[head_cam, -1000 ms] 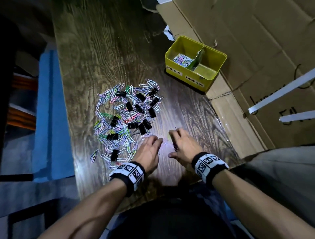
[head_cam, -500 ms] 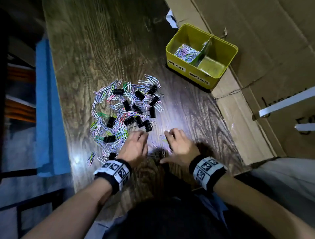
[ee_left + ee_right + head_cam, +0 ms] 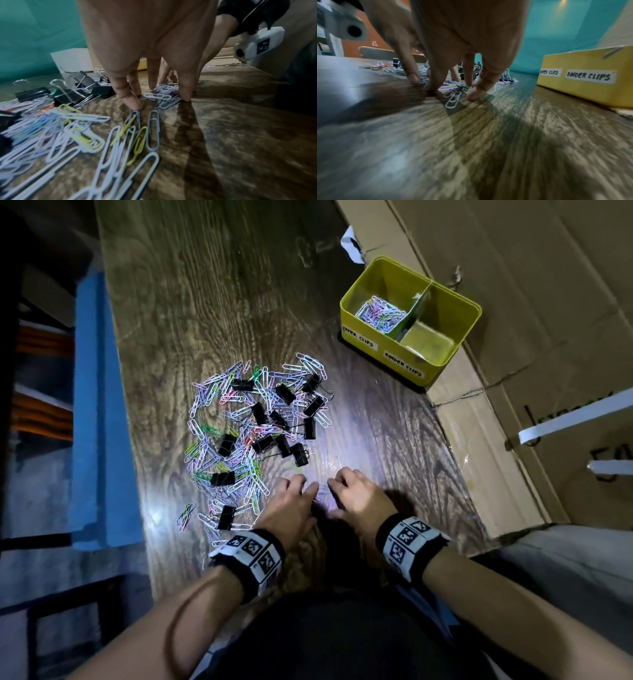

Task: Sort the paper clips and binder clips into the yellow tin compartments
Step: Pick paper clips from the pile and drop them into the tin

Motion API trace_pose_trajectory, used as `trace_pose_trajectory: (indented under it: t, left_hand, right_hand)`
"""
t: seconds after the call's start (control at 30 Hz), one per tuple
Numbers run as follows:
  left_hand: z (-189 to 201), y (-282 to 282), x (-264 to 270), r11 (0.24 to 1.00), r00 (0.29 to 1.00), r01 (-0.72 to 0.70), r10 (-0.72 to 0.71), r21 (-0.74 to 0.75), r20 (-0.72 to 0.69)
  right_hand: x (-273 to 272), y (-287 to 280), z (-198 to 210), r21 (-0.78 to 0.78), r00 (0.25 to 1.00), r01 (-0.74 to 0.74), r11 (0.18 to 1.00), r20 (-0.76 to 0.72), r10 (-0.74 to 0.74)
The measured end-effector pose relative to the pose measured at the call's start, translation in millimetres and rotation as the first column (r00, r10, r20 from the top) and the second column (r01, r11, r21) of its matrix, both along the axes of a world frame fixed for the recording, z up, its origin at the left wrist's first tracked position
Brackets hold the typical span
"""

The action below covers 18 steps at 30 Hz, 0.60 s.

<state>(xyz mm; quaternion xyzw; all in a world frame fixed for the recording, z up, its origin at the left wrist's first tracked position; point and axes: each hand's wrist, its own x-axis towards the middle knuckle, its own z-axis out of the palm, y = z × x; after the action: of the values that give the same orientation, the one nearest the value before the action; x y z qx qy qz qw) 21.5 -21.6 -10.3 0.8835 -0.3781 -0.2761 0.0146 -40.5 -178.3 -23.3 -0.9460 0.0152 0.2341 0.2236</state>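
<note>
Since the earlier frame both hands have drawn closer, herding a small cluster of pastel wire paper clips between them, low centre of the head view. The left hand and right hand stand on extended fingertips on the dark wood-grain counter, gripping nothing. The main mixed heap, with black metal binder clips, lies left of centre. The yellow rectangular two-compartment tin sits upper right, well apart; its paper-clip side is part filled, and I see no clips in the other.

Risks: thin clips may slip under fingertips and scatter; a scooped handful may spill in transit; linked clips may drag extras along.
</note>
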Motion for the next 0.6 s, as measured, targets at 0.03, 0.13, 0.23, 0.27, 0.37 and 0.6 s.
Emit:
trace_pose_trajectory:
  t: [0.03,0.13,0.23,0.27,0.37,0.6]
  left_hand:
    - [0.0,-5.0,0.2,0.999,1.000,0.019,-0.019,0.027,0.011]
    - [-7.4,-8.9,1.7,0.999,0.999,0.043,-0.044,0.021,0.005]
    - [-16.6,-3.4,3.5,0.995,0.998,0.068,-0.067,-0.074,0.023]
    - [-17.9,-1.1,4.4,0.992,0.995,0.097,-0.095,-0.078,0.030]
    - [-16.5,-0.7,6.4,0.981,0.986,0.164,-0.160,-0.103,0.045]
    - [-12.2,-4.0,31.9,0.974,0.949,-0.191,0.150,-0.125,-0.276]
  right_hand:
    - [1.1,1.8,0.1,0.015,1.000,-0.007,1.000,0.010,0.007]
    - [3.4,3.7,0.2,0.031,0.999,-0.047,0.998,0.000,0.047]
    - [7.4,2.6,1.5,0.027,0.998,-0.067,0.997,-0.011,0.067]
    - [8.9,2.2,3.2,0.021,0.997,-0.070,0.997,-0.019,0.071]
    - [13.7,-0.3,5.7,0.011,0.995,-0.089,0.996,-0.055,0.089]
    - [25.1,-18.4,6.5,0.032,0.993,0.008,0.999,-0.114,-0.004]
